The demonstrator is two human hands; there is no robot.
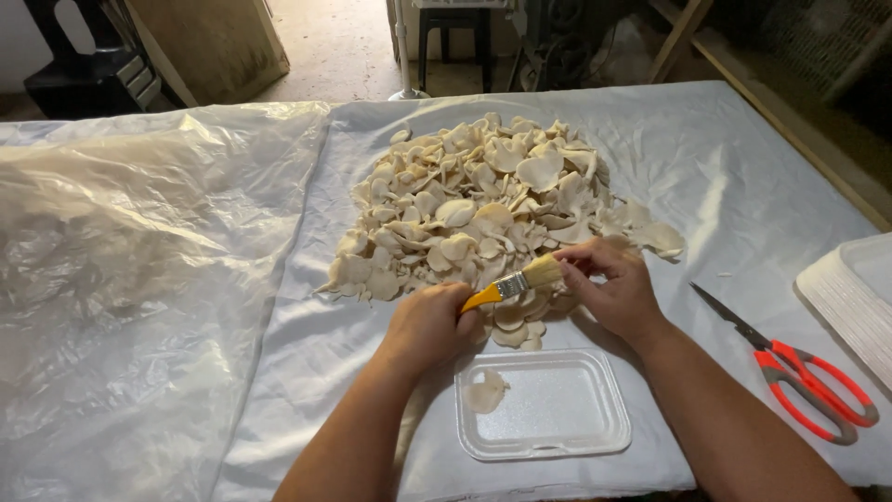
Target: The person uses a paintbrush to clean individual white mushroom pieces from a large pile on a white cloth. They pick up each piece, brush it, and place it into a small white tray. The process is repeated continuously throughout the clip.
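The person's left hand [429, 325] is closed around the yellow handle of a small paintbrush [514, 284], angled so the bristles point up and right into the near edge of the big mushroom pile [483, 204]. The right hand [613, 284] sits right at the bristle end, fingers pinched as if on a mushroom under the brush, though what exactly it grips is hidden by the fingers, so can't really tell. Holding it that close makes sense for brushing one piece while the other hand steadies it.

A white foam tray [544, 404] sits just in front of the hands at the near edge of the bench, with a single mushroom [486, 390] in its left end, close enough to drop pieces in without reaching. Orange-handled scissors [799, 372] lie off to the right, near a stack of more trays [850, 297] at the right edge. Clear plastic sheeting [139, 279] covers the left side of the bench.
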